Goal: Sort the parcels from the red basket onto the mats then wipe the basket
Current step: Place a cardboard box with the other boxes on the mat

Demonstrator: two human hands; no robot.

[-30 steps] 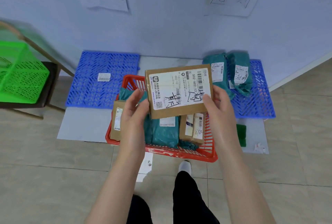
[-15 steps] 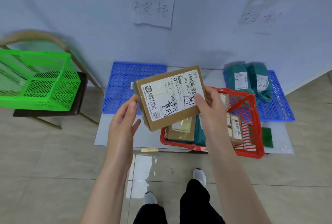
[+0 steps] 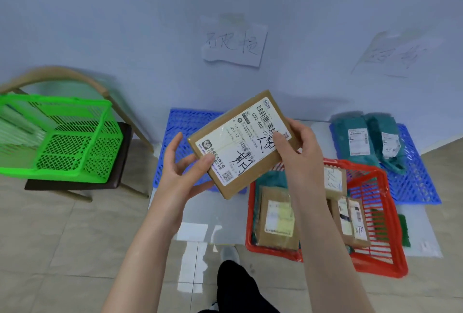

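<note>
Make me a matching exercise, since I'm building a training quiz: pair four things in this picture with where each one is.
Things:
1. labelled cardboard box
2. green basket
3. teal bags
4. red basket

Places:
A. on the right blue mat
B. on the grey floor sheet
C. held between the left hand and the right hand
D. on the chair

Pairs: 1-C, 2-D, 3-A, 4-B.
</note>
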